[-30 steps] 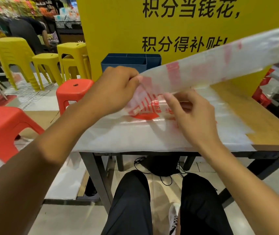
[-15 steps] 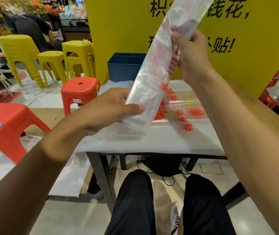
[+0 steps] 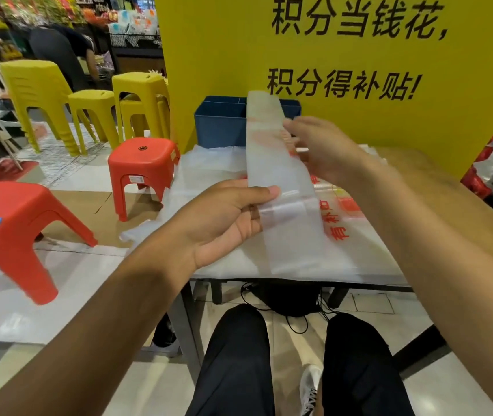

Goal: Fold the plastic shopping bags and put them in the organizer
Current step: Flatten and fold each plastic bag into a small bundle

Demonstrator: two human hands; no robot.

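Note:
A translucent plastic bag folded into a long narrow strip (image 3: 275, 163) stretches away from me over the table. My left hand (image 3: 227, 223) pinches the strip near its near end, thumb on top. My right hand (image 3: 320, 148) holds the strip's right edge further up, fingers curled on it. Under the strip, a stack of flat plastic bags (image 3: 209, 166) with red print covers the table's left half. The dark blue organizer (image 3: 221, 127) stands at the far edge of the table, its top opening partly hidden by the strip.
The wooden table (image 3: 437, 199) shows bare on the right. A yellow sign board (image 3: 359, 61) rises behind the organizer. Red stools (image 3: 143, 163) and yellow stools (image 3: 89, 112) stand on the floor to the left. My legs are under the table.
The folded strip has come down from steeply upright to lying flatter over the table. My right hand has dropped from high up to the strip's middle; my left hand still pinches the near end.

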